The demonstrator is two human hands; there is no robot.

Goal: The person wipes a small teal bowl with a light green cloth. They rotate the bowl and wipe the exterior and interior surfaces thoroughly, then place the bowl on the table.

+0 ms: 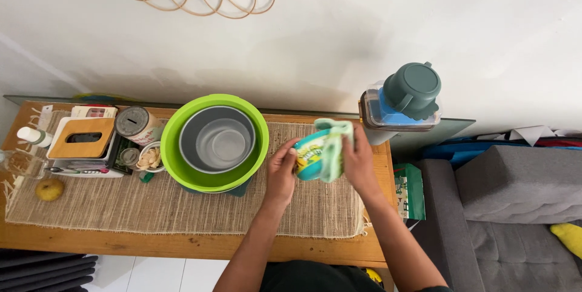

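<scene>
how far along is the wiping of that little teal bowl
Looks done: nested bowls, a grey one inside the green bowl, sit stacked on the woven mat, apart from the hands. In hand: the left hand grips the small teal bowl while the right hand presses a pale green cloth over its side. Left: the bowl is not yet set down; whether it is already clean cannot be told.

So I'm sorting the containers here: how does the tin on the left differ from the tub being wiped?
The round tin stands upright on the table beside the tissue box, untouched; the teal tub is tilted on its side in the air, gripped by the left hand. The tin shows a grey slotted lid; the tub is partly covered by a pale green cloth pressed on by the right hand. Both are round and printed.
</scene>
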